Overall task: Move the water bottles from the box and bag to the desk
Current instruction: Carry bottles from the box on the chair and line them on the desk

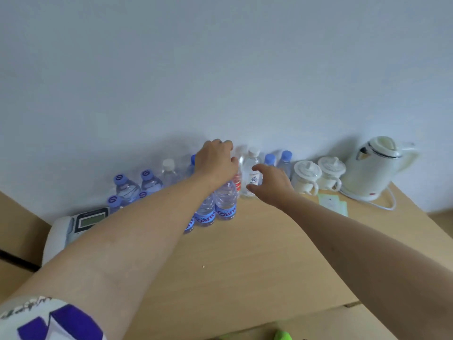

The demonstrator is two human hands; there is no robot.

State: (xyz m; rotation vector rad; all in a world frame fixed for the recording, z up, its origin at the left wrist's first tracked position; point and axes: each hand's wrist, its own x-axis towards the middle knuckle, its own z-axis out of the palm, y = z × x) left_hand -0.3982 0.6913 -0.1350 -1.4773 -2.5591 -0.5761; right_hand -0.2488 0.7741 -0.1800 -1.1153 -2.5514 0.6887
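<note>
Several water bottles stand in a row along the wall on the wooden desk [245, 253]. My left hand [215, 163] reaches over them and curls down round the top of a clear bottle with a blue label [226, 203]; its cap is hidden under my palm. More blue-label bottles [205, 214] stand just left of it. Behind it is a red-label bottle [237, 181]. My right hand [269, 184] hovers with spread fingers beside a white-capped bottle [252, 168] and holds nothing. Purple-capped bottles [126, 186] stand further left.
A white electric kettle [377, 165] with its cord sits at the desk's right end, two white lidded mugs [306, 176] beside it and a pale green card [333, 203] in front. A desk telephone [81, 224] lies at the left. Something bright green [282, 336] shows at the bottom edge.
</note>
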